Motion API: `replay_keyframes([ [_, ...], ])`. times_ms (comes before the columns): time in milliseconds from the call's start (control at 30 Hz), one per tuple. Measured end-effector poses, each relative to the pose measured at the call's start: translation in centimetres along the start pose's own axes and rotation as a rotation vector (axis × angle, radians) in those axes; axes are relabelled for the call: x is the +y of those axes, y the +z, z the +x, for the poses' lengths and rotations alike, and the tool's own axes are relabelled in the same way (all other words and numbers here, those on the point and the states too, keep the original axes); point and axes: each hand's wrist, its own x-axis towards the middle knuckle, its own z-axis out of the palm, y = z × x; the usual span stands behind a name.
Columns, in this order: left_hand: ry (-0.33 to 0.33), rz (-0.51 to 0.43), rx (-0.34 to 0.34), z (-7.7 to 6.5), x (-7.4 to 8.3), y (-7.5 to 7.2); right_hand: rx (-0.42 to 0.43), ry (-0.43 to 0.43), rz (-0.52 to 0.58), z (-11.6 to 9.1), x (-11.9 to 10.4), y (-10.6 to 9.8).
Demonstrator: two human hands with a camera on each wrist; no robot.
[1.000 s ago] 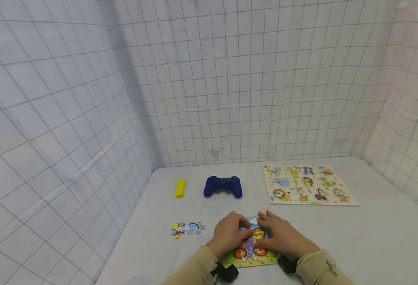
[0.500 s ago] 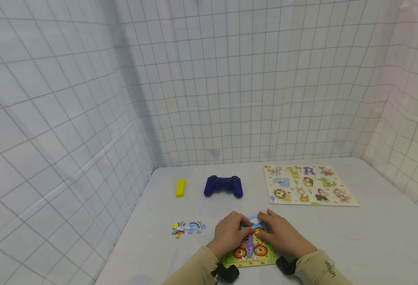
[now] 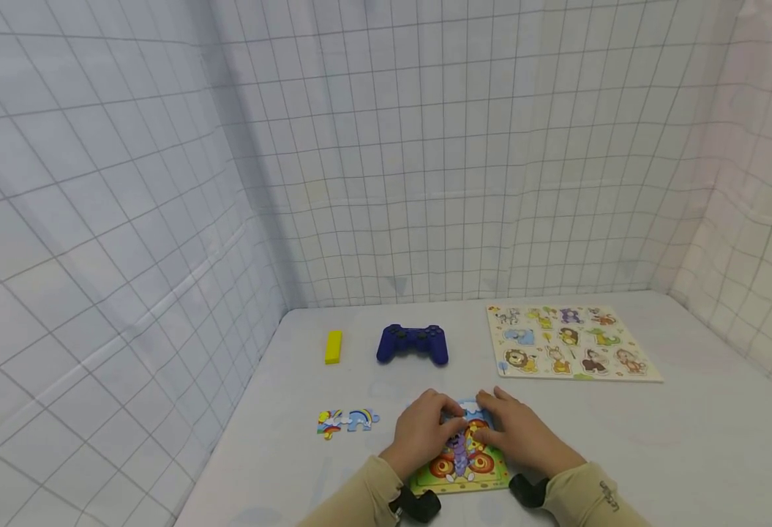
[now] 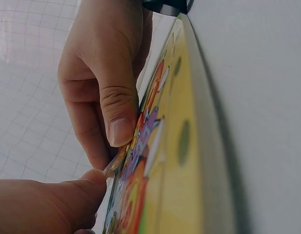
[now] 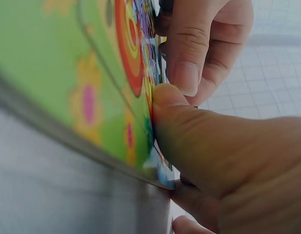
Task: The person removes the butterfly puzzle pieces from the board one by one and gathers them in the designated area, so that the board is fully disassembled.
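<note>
A jigsaw board [image 3: 484,479] with a butterfly picture lies flat on the table between both hands. My left hand [image 3: 421,430] is over its left side, thumb and forefinger pinching a small puzzle piece [image 4: 113,165] that tilts up from the picture. Most of that piece is hidden by the fingers. On the other side, my right hand [image 3: 524,432] rests on the board with its fingers at the far right edge. Its thumb [image 5: 171,105] presses close to the left fingertips. Left of the hands lie joined loose puzzle pieces [image 3: 346,421] with a rainbow.
Behind the hands is a dark blue game controller [image 3: 413,342], with a yellow block [image 3: 333,347] to its left. A larger animal puzzle board [image 3: 570,342] lies at the back right. Grid-patterned white cloth [image 3: 425,161] encloses the table [image 3: 280,468] at the back and sides.
The right hand has shifted slightly, its thumb moving up the board, closer to the left fingertips. The left hand stays almost still.
</note>
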Motion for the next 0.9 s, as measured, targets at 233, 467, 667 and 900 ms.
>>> replay_keyframes([
  [233,0.034,0.02,0.015,-0.5,-0.3,-0.9,-0.01,0.002,-0.001,-0.2,0.1,0.1],
  [467,0.037,0.029,0.114,-1.7,-2.9,-4.3,-0.012,0.015,0.024,-0.2,0.0,0.3],
  [667,-0.034,0.035,0.215,-3.3,-7.3,-7.7,-0.02,0.013,0.007,-0.2,-0.1,0.2],
  [900,-0.04,0.063,0.214,-3.7,-8.7,-8.5,-0.02,0.038,-0.007,-0.3,-0.1,-0.5],
])
